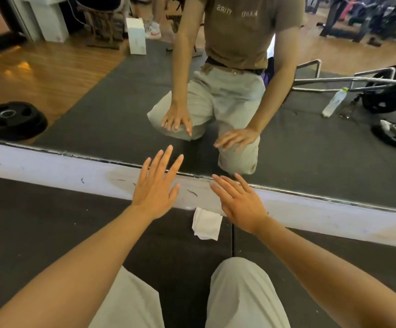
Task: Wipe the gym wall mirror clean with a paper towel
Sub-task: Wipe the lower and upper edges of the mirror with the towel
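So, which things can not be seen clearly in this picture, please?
- Head view: the upper part of the mirror is cut off by the top edge.
- Part of the paper towel on the black mat is hidden behind the right hand.
- Smears on the glass are too faint to tell.
- Whether the left hand touches the wall strip cannot be told.
- The reflected shirt lettering is blurred.

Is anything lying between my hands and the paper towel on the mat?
Nothing visible does. The paper towel lies bare on the dark mat below the wall's white base, between the open left hand and open right hand, which hover above it.
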Tool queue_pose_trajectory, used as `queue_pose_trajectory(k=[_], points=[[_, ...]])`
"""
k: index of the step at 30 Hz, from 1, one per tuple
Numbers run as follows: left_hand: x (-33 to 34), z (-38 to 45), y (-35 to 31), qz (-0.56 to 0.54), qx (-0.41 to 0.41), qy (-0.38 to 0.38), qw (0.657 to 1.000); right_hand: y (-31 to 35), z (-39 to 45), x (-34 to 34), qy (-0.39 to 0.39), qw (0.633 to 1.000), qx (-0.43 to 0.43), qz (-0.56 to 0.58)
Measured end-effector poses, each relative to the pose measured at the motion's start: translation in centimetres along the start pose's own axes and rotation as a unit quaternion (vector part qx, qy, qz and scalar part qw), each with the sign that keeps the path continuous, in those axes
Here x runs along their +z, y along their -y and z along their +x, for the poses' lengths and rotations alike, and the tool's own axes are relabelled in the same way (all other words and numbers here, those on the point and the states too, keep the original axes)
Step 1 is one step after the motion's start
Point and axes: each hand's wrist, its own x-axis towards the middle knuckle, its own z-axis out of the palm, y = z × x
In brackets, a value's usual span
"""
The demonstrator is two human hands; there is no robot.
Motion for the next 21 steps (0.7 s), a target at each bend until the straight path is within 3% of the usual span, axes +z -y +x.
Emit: queue_pose_trajectory(k=[11,21], points=[[9.9,0.8,1.3,-0.02,-0.009,0.041,0.999,5.4,-3.7,14.7,0.229,0.965,0.097,0.09],[17.2,0.7,3.0,-0.01,0.015,-0.079,0.997,7.3,-4.2,23.0,0.341,0.907,0.219,0.114]])
